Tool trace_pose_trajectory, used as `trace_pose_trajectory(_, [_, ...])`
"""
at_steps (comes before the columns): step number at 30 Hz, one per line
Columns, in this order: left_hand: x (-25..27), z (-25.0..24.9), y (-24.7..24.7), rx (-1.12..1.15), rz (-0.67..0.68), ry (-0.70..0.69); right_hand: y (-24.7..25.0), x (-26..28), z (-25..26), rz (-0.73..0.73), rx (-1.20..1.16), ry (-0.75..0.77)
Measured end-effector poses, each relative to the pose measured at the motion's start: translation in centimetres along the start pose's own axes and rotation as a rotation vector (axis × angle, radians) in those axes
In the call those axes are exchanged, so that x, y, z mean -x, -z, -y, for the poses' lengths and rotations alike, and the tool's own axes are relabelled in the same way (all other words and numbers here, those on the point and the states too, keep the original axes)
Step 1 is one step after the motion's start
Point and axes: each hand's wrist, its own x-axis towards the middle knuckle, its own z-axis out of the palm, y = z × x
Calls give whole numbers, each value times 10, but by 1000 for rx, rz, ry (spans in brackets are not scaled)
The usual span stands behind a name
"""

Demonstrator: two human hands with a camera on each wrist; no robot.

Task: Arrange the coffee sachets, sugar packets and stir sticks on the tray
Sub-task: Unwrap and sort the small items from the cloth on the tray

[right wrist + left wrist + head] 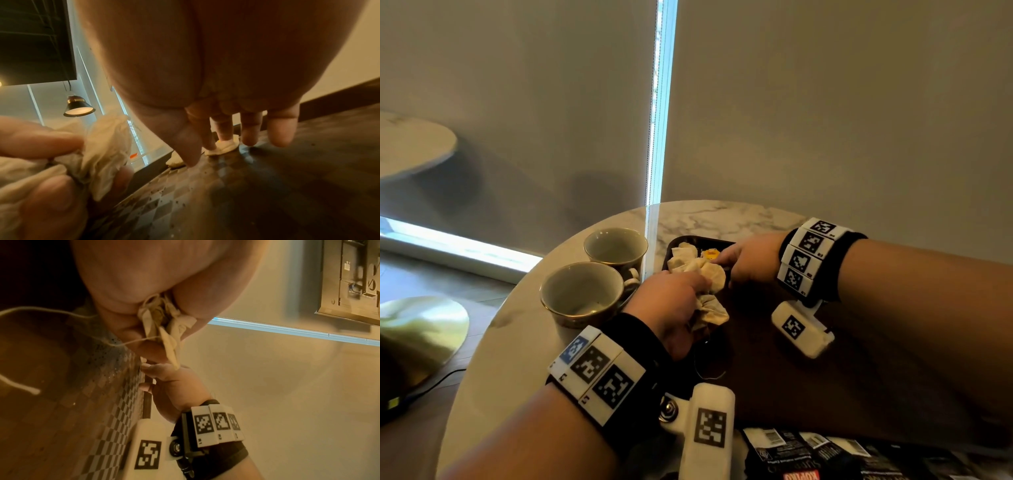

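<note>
Head view. Tray (671, 248), dark, on a round marble table (517, 342), its far left corner showing and the rest hidden under both forearms. Left hand (671, 301) curls round a bunch of pale crumpled tea-bag-like sachets (709, 308); more of them lie in the tray's far corner beside a yellow packet (710, 254). Right hand (748, 262) reaches into that corner, finger state unclear here. Black coffee sachets (808, 452) lie in a loose pile at the near edge, off the tray. Stir sticks: none seen. Two cups (585, 294) stand just left of the tray, touching or nearly so; leftward room is tight, the table's right part is hidden.

Left wrist view. Left hand's fingers (127, 318) pinch the pale bunch (164, 324), a thin string trailing from it. Right hand (170, 382) sits at the tray's raised rim (147, 402), over a checkered floor.

Right wrist view. Right hand's fingers (251, 129) are straight and spread narrowly, tips down on or just above the checkered tray floor (164, 203), near two small pale packets (224, 147) by the rim; they hold nothing. Crumbs speck the floor. Near floor lies open.

Progress, as judged: early to middle. A few small items are on the tray; the black sachets remain to be placed, and the bunch is in hand.
</note>
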Motion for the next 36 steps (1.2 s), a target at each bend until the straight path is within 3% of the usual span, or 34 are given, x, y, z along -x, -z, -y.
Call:
trace_pose_trajectory(8, [-7,3,2,0,12,-13,3,-5,14,-21,246,30])
trace_pose_trajectory(13, [-14,4,3,-15,6,-13,16,3,3,-170,28,-24])
trace_pose_trajectory(19, [-16,5,1,7,-5,-16,32,18,-5,-166,-123,-24])
trace_pose_trajectory(28, [-13,7,5,35,40,4,6,4,16,-25,311,-74])
trace_pose_trajectory(33, [-14,5,4,22,48,8,7,3,15,-5,322,-39])
trace_pose_trajectory(36, [-12,8,4,12,76,21,8,4,18,-107,324,48])
